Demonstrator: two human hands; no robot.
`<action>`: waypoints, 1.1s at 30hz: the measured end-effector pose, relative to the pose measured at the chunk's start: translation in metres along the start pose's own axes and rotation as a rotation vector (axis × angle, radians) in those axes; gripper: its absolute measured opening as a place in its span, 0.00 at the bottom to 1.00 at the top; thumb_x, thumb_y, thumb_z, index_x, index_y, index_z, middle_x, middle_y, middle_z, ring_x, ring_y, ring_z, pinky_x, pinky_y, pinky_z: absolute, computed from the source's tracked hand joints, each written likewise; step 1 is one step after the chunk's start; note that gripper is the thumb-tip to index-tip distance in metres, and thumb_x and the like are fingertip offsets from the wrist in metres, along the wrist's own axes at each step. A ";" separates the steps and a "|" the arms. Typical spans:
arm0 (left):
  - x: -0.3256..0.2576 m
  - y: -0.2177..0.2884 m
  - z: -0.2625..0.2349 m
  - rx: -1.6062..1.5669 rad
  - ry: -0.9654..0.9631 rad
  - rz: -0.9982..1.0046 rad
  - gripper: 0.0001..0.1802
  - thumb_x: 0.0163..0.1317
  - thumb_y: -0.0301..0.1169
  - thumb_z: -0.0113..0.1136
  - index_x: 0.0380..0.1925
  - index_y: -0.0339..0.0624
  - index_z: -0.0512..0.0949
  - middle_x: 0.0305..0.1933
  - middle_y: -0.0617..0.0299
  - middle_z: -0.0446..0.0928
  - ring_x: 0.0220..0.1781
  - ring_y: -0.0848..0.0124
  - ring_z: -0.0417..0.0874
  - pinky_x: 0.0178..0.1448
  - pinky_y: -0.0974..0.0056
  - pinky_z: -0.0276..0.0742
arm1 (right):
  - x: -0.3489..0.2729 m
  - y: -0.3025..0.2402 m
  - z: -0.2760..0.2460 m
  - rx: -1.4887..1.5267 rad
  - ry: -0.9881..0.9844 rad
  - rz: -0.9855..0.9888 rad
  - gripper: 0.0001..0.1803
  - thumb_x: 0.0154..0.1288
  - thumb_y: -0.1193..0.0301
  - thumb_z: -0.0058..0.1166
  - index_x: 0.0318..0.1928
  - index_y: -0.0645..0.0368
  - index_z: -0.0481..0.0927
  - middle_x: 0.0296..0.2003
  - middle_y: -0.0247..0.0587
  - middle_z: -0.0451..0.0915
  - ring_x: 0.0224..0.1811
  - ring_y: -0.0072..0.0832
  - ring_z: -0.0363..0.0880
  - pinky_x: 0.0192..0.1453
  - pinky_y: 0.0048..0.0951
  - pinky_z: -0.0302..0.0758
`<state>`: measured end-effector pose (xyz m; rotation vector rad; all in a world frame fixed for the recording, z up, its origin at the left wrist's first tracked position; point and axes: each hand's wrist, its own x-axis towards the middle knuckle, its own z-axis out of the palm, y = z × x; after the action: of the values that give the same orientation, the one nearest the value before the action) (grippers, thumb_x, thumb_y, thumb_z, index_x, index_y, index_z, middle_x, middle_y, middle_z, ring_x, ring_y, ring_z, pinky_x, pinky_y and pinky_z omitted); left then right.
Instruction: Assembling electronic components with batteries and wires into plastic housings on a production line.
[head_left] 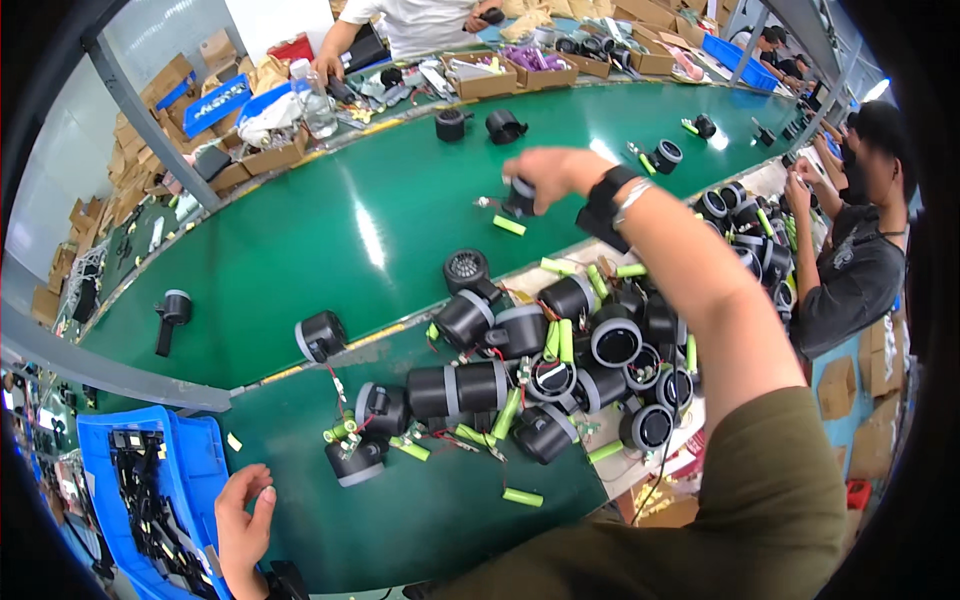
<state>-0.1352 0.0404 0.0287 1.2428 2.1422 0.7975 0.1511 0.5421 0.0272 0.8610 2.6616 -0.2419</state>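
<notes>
Reaching out over the green belt.
My right hand (548, 170) grips a black part (519, 196) above open belt (330, 250); my left hand (243, 525) rests loosely open, holding nothing, beside the blue bin (195, 455) of black parts.

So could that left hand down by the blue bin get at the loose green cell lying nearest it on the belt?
Probably yes. The left hand rests at the blue bin's edge, and only bare green belt lies between it and the green cell.
</notes>
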 end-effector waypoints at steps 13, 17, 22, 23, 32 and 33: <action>0.001 0.012 0.035 -0.265 -0.020 0.108 0.16 0.59 0.21 0.51 0.49 0.30 0.70 0.44 0.52 0.76 0.46 0.66 0.78 0.51 0.66 0.73 | -0.214 -0.038 0.016 0.161 0.124 -0.004 0.36 0.41 0.65 0.68 0.52 0.63 0.68 0.44 0.53 0.74 0.48 0.47 0.73 0.53 0.37 0.70; -0.019 0.013 0.031 -0.252 0.019 0.121 0.17 0.59 0.21 0.51 0.49 0.31 0.70 0.44 0.52 0.76 0.46 0.67 0.78 0.51 0.66 0.73 | -0.219 -0.041 0.022 0.226 0.121 0.100 0.35 0.42 0.66 0.67 0.52 0.63 0.69 0.44 0.53 0.74 0.48 0.47 0.73 0.53 0.37 0.70; -0.055 -0.001 0.027 -0.289 0.093 0.047 0.16 0.61 0.23 0.51 0.49 0.31 0.70 0.43 0.53 0.76 0.45 0.68 0.78 0.50 0.67 0.72 | -0.231 -0.051 0.007 0.178 0.263 0.049 0.35 0.42 0.63 0.67 0.53 0.60 0.70 0.44 0.52 0.76 0.48 0.45 0.74 0.53 0.38 0.71; -0.061 -0.006 0.028 -0.292 0.091 0.054 0.16 0.61 0.23 0.51 0.49 0.31 0.70 0.43 0.53 0.76 0.45 0.68 0.78 0.50 0.67 0.72 | -0.227 -0.047 0.015 0.159 0.332 0.031 0.35 0.42 0.63 0.67 0.53 0.60 0.70 0.44 0.52 0.76 0.48 0.45 0.74 0.53 0.38 0.71; -0.060 -0.006 0.036 -0.362 0.118 0.006 0.15 0.63 0.25 0.51 0.48 0.30 0.70 0.42 0.54 0.76 0.44 0.69 0.78 0.49 0.68 0.72 | -0.159 -0.025 0.034 0.196 0.102 0.115 0.32 0.49 0.68 0.62 0.56 0.61 0.69 0.45 0.58 0.76 0.50 0.45 0.75 0.54 0.38 0.70; -0.059 -0.007 0.034 -0.352 0.138 -0.005 0.15 0.63 0.26 0.51 0.48 0.31 0.70 0.42 0.54 0.76 0.44 0.69 0.78 0.49 0.68 0.72 | -0.151 -0.027 0.030 0.172 0.013 0.174 0.30 0.51 0.69 0.60 0.56 0.61 0.70 0.46 0.57 0.76 0.51 0.45 0.74 0.55 0.37 0.70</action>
<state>-0.0903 -0.0069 0.0089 1.0230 1.9950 1.2278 0.2575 0.4314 0.0552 1.1439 2.5857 -0.4276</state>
